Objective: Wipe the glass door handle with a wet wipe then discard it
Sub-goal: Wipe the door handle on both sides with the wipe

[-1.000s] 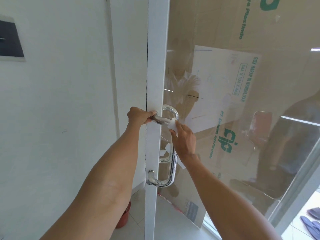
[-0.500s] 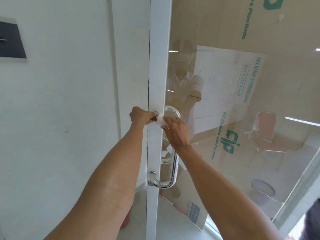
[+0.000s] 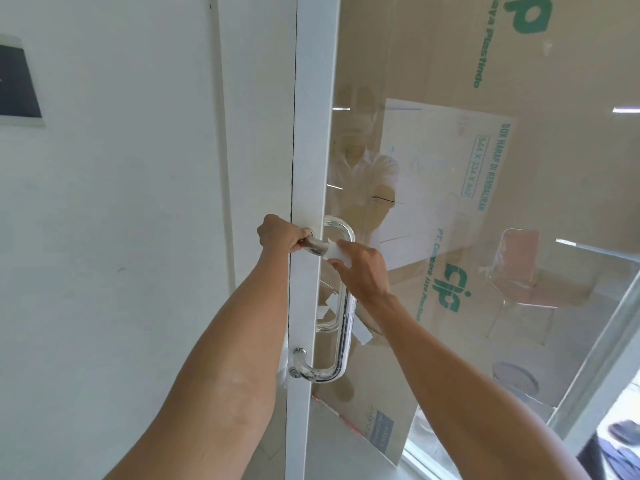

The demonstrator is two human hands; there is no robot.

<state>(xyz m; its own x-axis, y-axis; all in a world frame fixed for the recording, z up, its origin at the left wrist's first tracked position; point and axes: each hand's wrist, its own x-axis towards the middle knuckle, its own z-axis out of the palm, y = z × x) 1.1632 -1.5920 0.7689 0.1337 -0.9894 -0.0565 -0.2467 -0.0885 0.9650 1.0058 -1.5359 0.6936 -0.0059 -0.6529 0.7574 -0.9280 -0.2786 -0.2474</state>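
A chrome D-shaped handle [image 3: 344,327] is fixed to the white frame of the glass door [image 3: 311,168]. My left hand [image 3: 282,233] grips the handle's upper stub right at the frame. My right hand [image 3: 363,268] holds a white wet wipe [image 3: 334,252] against the upper bend of the handle, just right of my left hand. Most of the wipe is hidden under my fingers. The handle's vertical bar and lower bend are bare.
A white wall [image 3: 121,237] lies left of the door. Behind the glass stand cardboard boxes [image 3: 450,202] with green print. The glass reflects a chair [image 3: 519,271] and a person. Tiled floor [image 3: 332,455] shows below, with dark sandals [image 3: 620,445] at the lower right.
My right hand and the wipe slid right along the upper stub, from close against my left hand out to the bend. My left hand kept its grip.
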